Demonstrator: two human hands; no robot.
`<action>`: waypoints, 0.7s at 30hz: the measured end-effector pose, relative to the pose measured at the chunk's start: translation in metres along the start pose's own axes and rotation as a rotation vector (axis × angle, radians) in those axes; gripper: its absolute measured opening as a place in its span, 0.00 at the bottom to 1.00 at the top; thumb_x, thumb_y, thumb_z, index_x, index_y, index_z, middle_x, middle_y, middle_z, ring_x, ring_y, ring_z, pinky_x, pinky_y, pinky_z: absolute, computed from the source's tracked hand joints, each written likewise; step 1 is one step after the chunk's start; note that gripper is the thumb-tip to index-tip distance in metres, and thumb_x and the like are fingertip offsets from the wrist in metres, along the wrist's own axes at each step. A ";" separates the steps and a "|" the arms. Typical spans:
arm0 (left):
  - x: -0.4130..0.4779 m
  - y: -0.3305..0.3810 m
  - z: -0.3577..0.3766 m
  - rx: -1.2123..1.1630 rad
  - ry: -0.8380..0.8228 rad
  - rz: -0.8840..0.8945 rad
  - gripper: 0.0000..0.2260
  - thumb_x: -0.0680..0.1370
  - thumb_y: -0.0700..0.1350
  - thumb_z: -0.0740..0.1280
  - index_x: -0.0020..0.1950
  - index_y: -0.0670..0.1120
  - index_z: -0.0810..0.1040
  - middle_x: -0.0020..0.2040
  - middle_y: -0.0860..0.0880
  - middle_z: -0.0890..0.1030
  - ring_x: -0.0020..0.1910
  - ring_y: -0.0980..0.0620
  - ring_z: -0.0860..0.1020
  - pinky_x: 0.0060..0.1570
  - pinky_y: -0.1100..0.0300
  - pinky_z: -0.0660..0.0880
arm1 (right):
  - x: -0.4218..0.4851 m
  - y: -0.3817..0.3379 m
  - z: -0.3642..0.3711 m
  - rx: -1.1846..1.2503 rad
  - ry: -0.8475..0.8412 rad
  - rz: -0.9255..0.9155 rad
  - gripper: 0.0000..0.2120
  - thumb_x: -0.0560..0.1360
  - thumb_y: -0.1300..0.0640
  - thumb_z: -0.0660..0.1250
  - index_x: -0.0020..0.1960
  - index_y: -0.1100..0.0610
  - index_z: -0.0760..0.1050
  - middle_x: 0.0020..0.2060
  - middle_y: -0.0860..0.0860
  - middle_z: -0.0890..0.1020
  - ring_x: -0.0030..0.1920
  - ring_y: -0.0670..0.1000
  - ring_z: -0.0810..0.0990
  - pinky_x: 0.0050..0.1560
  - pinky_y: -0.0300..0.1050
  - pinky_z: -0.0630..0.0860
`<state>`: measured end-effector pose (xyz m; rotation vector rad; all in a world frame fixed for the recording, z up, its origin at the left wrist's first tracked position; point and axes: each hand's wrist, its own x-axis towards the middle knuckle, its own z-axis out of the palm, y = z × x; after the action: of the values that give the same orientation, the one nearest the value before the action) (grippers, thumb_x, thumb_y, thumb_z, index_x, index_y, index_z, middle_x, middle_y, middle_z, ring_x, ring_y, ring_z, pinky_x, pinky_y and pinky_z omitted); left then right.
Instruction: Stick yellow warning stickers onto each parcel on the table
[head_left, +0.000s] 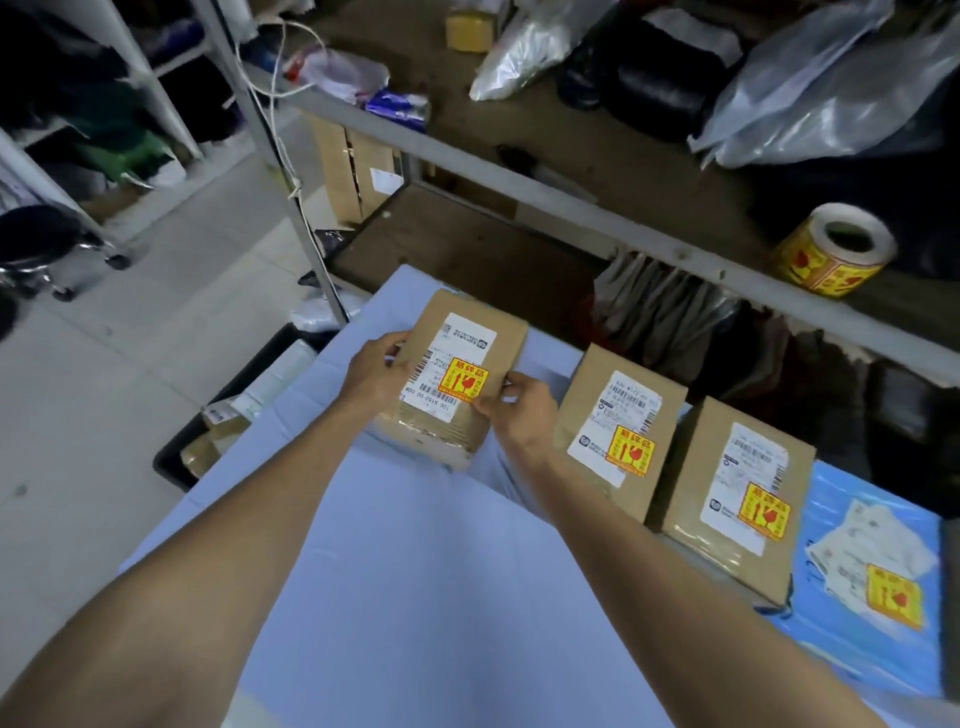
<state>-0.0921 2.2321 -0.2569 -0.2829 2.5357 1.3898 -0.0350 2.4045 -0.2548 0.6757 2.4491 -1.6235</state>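
A brown cardboard parcel (457, 332) with a white shipping label and a yellow warning sticker (464, 380) lies at the far left of the light blue table (415, 597). My left hand (376, 371) grips its left side. My right hand (519, 410) holds its near right corner, the thumb beside the sticker. Two more brown parcels stand to the right, one (618, 431) and another (737, 499), each with a yellow sticker. A blue plastic mailer (872, 561) at the far right also carries one. The sticker roll (836, 249) sits on the shelf above.
A metal shelf rack (519, 187) runs behind the table, loaded with plastic bags and dark bundles. A black crate (228, 415) with small parcels sits on the floor left of the table. A rolling stool (41, 249) stands at far left.
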 end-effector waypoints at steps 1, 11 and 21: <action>0.006 0.000 0.003 -0.001 -0.004 0.003 0.18 0.77 0.40 0.67 0.66 0.46 0.75 0.61 0.46 0.78 0.58 0.48 0.77 0.51 0.62 0.69 | 0.006 -0.001 0.000 0.000 0.024 -0.003 0.15 0.69 0.62 0.73 0.56 0.60 0.80 0.48 0.53 0.84 0.48 0.51 0.82 0.44 0.40 0.74; 0.024 0.000 0.031 -0.036 -0.041 0.030 0.20 0.75 0.39 0.70 0.67 0.47 0.73 0.63 0.47 0.78 0.59 0.49 0.76 0.53 0.60 0.71 | 0.040 0.016 0.009 -0.163 0.101 0.054 0.25 0.66 0.56 0.76 0.59 0.60 0.74 0.55 0.58 0.80 0.55 0.58 0.79 0.57 0.56 0.77; 0.007 0.008 0.031 0.126 -0.056 0.145 0.22 0.73 0.38 0.72 0.66 0.46 0.72 0.63 0.44 0.76 0.62 0.46 0.75 0.57 0.55 0.73 | 0.029 0.008 -0.008 -0.266 0.044 0.029 0.20 0.68 0.60 0.74 0.57 0.64 0.73 0.53 0.57 0.79 0.55 0.57 0.78 0.54 0.49 0.77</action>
<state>-0.0977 2.2619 -0.2690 -0.0373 2.6284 1.2603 -0.0566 2.4229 -0.2685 0.7078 2.6062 -1.2525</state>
